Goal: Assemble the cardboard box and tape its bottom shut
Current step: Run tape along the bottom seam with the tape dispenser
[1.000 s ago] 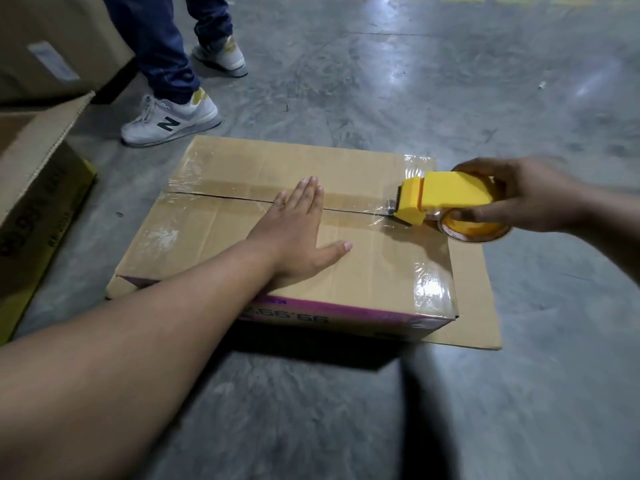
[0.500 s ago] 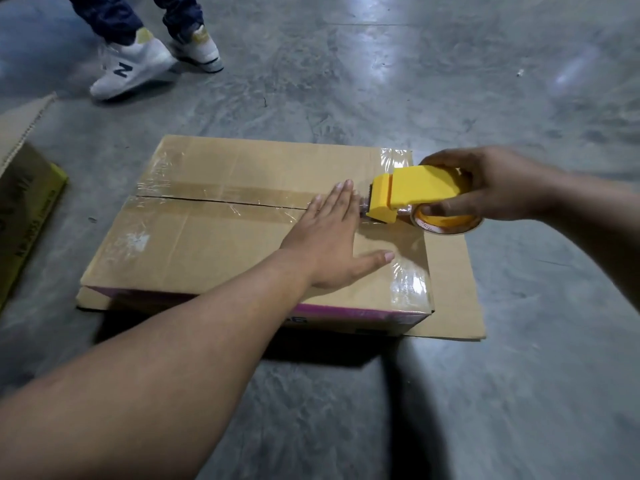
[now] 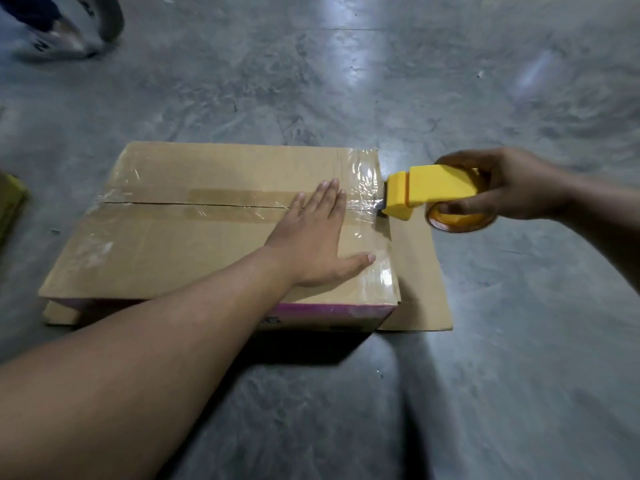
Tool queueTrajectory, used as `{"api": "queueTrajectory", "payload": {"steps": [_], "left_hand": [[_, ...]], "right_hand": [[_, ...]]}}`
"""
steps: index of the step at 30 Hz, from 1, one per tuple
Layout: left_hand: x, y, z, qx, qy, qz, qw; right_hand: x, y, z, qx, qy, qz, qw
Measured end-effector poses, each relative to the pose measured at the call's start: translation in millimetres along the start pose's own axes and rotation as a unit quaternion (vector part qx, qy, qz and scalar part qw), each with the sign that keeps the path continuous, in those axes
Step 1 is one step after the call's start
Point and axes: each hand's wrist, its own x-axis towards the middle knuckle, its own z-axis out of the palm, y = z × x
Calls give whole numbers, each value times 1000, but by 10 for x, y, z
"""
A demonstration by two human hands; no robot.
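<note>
A brown cardboard box [image 3: 166,251] lies on the grey floor with its bottom flaps facing up. Clear tape [image 3: 214,202] runs along the centre seam and down the right edge. My left hand [image 3: 317,244] rests flat on the flaps near the right end, fingers together, thumb spread. My right hand [image 3: 502,187] grips a yellow tape dispenser [image 3: 426,192], whose front sits at the box's right edge where the seam ends. A loose flap [image 3: 419,271] sticks out on the floor to the right of the box.
Another person's white sneakers [image 3: 59,39] are at the top left, blurred. A corner of a yellow-printed carton [image 3: 10,202] shows at the left edge. Grey concrete floor [image 3: 450,375] surrounds the box.
The dispenser has moved from over the seam to the box's right edge. My left hand slid right along the seam. The other person's feet have shifted left.
</note>
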Motion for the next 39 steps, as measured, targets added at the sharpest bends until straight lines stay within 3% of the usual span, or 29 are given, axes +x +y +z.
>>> {"api": "queueTrajectory", "payload": {"steps": [6,23,29,39], "left_hand": [[277,435,89,-29,-15,39,999],[281,440,121,6,-3,42,999],[370,443,89,26,-8,103,994],[374,435,134,10,-2,101,995]], "right_hand": [[-8,65,19,1,-4,-21,1000],[-32,626,193,27,-15,-17,999],[63,641,312,37,-15,-26,999],[226,656,468,97,-29,-13,995]]}}
